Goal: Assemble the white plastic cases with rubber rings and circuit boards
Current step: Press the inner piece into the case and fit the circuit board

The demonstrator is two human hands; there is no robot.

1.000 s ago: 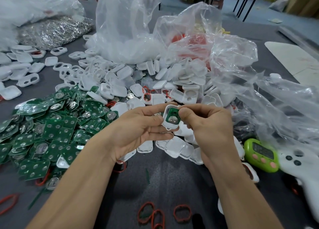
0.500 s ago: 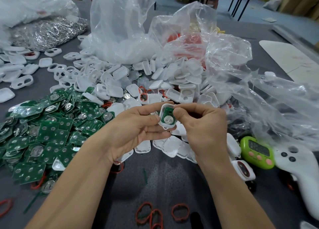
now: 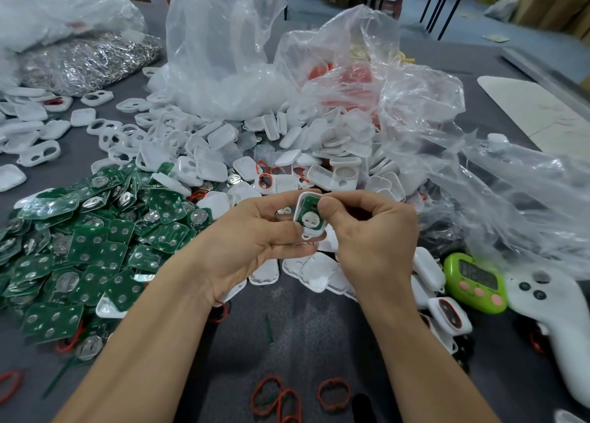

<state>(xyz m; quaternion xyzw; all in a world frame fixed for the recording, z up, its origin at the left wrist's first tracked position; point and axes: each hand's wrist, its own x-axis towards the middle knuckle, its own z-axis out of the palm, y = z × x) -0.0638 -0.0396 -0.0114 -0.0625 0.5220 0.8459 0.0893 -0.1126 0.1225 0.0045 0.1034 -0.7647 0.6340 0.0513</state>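
Both bare forearms came up from the lower edge, left forearm (image 3: pixel 143 343) and right forearm (image 3: pixel 415 358), converging at the middle. The left hand (image 3: pixel 252 240), palm turned inward, pinched a white case (image 3: pixel 306 199) with its fingers (image 3: pixel 271 204). The right hand (image 3: pixel 373 240), knuckles up, curled round the case's other side, its thumb on the open face.

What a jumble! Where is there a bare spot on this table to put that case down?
The best patch is bare table between the forearms, below the left hand and right hand holding the case, above the red rings. Crowded: boards on the left, shell heap ahead, bags, timer and controller on the right.
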